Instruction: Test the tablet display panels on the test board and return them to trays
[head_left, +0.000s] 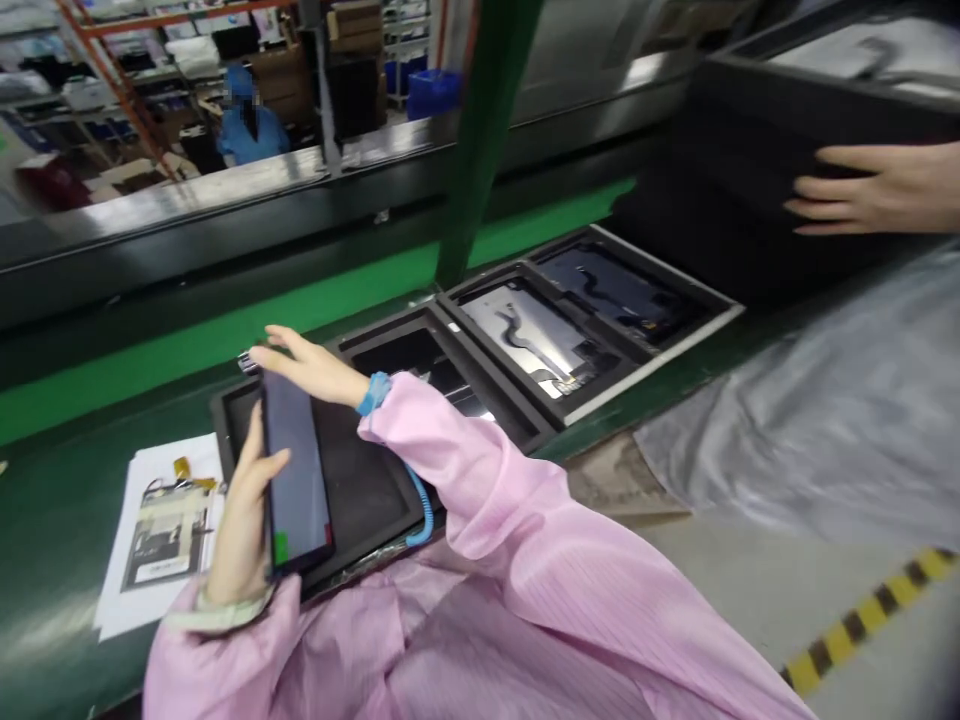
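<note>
My left hand (244,500) is closed around the left edge of a dark, flat screen panel (300,480), with the thumb over its face. The panel is tilted up and has a green sticker at its lower left corner and a small red mark at lower right. My right hand (315,372), with a blue wrist strap, is at the panel's top edge, its fingers stretched out and apart; whether it bears any of the weight I cannot tell. Beneath lies a black foam tray (367,490). In its right compartment is a glossy black panel (397,350).
White paper sheets (120,590) with a battery-like part (169,535) lie at left. Another tray (637,375) holds panels with flex cables. At right, a co-worker's hand (877,190) touches a black tray stack (720,160). A blue coiled cord (424,510) hangs by the bench edge.
</note>
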